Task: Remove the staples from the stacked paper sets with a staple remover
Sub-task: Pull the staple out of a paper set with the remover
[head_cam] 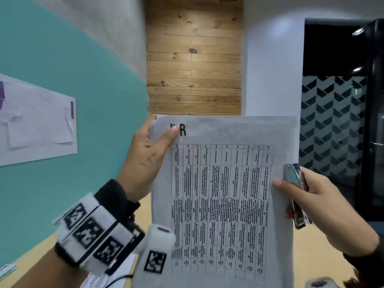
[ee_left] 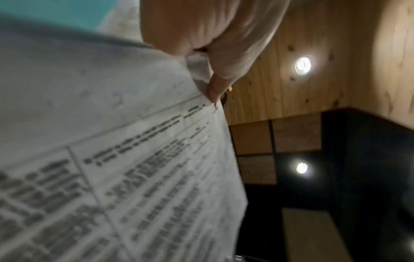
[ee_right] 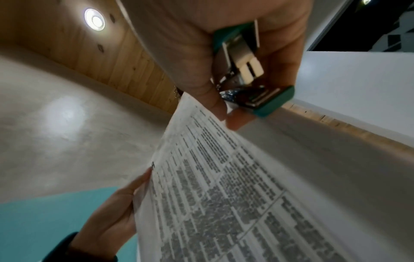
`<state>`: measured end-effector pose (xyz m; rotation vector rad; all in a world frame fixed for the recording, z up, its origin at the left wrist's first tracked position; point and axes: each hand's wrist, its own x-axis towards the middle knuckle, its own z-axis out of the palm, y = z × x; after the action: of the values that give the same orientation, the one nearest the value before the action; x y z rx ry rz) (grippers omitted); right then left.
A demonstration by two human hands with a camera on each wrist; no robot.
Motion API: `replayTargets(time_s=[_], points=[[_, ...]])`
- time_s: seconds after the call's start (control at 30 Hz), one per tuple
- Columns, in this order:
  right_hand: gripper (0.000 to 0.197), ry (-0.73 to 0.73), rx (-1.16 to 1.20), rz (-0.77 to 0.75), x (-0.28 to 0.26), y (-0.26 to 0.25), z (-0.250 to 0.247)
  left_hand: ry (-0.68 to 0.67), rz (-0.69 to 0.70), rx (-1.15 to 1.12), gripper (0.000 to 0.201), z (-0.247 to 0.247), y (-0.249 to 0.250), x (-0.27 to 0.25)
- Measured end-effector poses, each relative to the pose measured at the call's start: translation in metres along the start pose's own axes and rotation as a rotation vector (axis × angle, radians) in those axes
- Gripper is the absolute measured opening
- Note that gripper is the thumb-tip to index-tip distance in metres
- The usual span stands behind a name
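Teal and plank walls back the head view: a paper set [head_cam: 222,194] held upright above the yellow table [head_cam: 324,246] — printed grid, bold "R" legible. Left wrist view: left hand [ee_left: 215,53] pinches its top corner. Right wrist view: right hand [ee_right: 224,62] pinches the opposite edge, clasping a teal-tipped metal staple remover [ee_right: 246,70].

Only readable mark: a bold black letter "R" at the top-left of the paper set [head_cam: 224,194], w/ the left hand's [head_cam: 145,159] thumb covering the letters just left of it. Rest of the sheet is a printed grid table, small black text in columns, too blurred to read in head view or either wrist view. Wristband [head_cam: 93,233] on the left forearm carries black-and-white square code markers, no letters. White sheets [head_cam: 37,121] on the teal wall, far left: nothing legible.
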<state>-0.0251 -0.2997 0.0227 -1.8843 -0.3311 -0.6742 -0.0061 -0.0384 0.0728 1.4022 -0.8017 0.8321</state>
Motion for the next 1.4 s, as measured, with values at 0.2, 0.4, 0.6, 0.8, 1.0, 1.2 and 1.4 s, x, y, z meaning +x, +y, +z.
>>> replayTargets(time_s=[0.2, 0.4, 0.6, 0.8, 1.0, 1.2, 1.4], points=[[0.005, 0.022, -0.04, 0.006, -0.005, -0.004, 0.005, 0.026, 0.152, 0.315, 0.029, -0.002, 0.004, -0.003], [0.015, 0.021, -0.021, 0.05, 0.009, -0.002, -0.002, 0.082, 0.089, 0.234, 0.015, -0.001, 0.004, -0.001], [0.022, 0.427, 0.387, -0.537, 0.026, -0.083, 0.001, 0.13, 0.183, 0.331, 0.02, 0.008, 0.009, -0.007], [0.022, 0.236, 0.252, -0.576, 0.054, -0.139, 0.071, 0.132, 0.312, 0.444, 0.021, 0.017, 0.014, -0.011], [0.029, 0.284, -0.072, -0.616, 0.058, -0.125, 0.092, 0.144, 0.375, 0.481, 0.024, 0.016, 0.014, -0.01], [0.027, 0.243, -0.113, -0.645, 0.056, -0.12, 0.103, 0.14, 0.419, 0.485, 0.036, 0.021, 0.013, -0.012], [0.038, 0.294, 0.019, -0.672, 0.063, -0.117, 0.111, 0.177, 0.384, 0.487, 0.022, 0.026, 0.009, -0.011]])
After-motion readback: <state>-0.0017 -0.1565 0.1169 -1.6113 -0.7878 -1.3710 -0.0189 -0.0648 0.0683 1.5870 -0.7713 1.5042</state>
